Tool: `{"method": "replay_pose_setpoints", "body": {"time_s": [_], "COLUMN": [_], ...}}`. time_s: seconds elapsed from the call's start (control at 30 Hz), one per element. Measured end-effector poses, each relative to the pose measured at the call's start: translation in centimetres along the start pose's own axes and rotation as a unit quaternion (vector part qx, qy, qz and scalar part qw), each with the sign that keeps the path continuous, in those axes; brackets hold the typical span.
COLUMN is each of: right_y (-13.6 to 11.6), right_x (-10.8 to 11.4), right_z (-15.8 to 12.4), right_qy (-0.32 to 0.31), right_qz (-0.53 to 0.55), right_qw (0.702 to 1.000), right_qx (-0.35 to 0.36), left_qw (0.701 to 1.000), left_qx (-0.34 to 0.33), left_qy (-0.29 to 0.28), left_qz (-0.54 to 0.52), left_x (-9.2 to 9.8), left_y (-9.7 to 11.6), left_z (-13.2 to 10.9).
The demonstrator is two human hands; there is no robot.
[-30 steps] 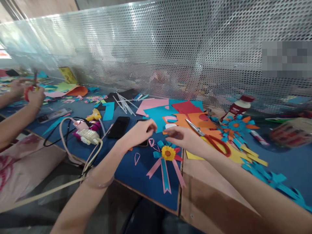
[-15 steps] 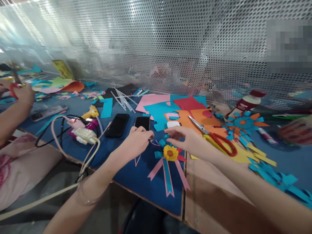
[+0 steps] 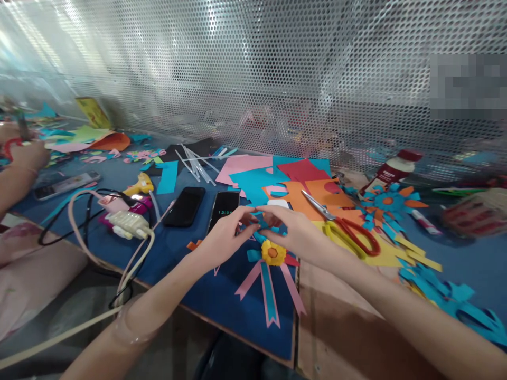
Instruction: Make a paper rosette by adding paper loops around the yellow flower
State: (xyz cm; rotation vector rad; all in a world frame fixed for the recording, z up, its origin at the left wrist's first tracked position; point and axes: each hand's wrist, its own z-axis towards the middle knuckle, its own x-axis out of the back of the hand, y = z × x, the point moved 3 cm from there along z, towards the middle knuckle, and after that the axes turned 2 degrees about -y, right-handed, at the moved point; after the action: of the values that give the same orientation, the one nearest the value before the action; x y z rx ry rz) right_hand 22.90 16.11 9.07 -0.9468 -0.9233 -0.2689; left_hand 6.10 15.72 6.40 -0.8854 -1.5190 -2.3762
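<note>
A paper flower badge (image 3: 273, 253) lies flat near the table edge, with a yellow bloom, blue and red petals, and pink and blue ribbon tails (image 3: 271, 295). Above the bloom, my left hand (image 3: 229, 232) and my right hand (image 3: 291, 227) meet fingertip to fingertip, thumbs below. Between them shows a blue paper petal (image 3: 259, 220), which both hands appear to pinch; the fingers partly hide it. Just beyond my left hand lies a phone (image 3: 225, 201) with its screen lit. Open scissors (image 3: 336, 216) with red and yellow handles rest beyond my right forearm.
Another black phone (image 3: 185, 206), a yellow glue gun (image 3: 140, 184) and a power strip with cables (image 3: 132, 224) are on the left. Coloured paper sheets (image 3: 253, 182) and glue sticks (image 3: 196, 163) lie behind. A bottle (image 3: 396, 169) stands right. Another person's hand (image 3: 29, 155) holds scissors far left.
My left hand has moved right from beside the phone to meet my right hand over the blue petal. My right hand's fingers have closed in. The phone's screen now shows lit digits.
</note>
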Motion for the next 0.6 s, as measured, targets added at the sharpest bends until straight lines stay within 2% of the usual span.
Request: {"method": "replay_pose_setpoints", "body": {"time_s": [0.1,0.23,0.4,0.6], "right_y": [0.0,-0.1,-0.1,-0.2], "right_x": [-0.4,-0.8,-0.9,-1.2], "right_z": [-0.2,-0.2,0.0,-0.1], "right_qy": [-0.012,-0.01,-0.009,-0.001], "right_qz": [-0.04,-0.093,-0.111,-0.174], "right_qw": [0.999,0.993,0.991,0.978], "right_qx": [0.02,0.067,0.075,0.115], "left_qw": [0.995,0.977,0.968,0.971], "left_qx": [0.037,0.089,0.104,0.107], "left_qy": [-0.002,-0.033,-0.043,-0.054], "left_qz": [-0.094,-0.193,-0.223,-0.205], "left_x": [-0.6,-0.9,-0.6,-0.5], "left_y": [-0.4,-0.5,-0.5,-0.8], "left_z": [0.1,0.4,0.4,0.2]}}
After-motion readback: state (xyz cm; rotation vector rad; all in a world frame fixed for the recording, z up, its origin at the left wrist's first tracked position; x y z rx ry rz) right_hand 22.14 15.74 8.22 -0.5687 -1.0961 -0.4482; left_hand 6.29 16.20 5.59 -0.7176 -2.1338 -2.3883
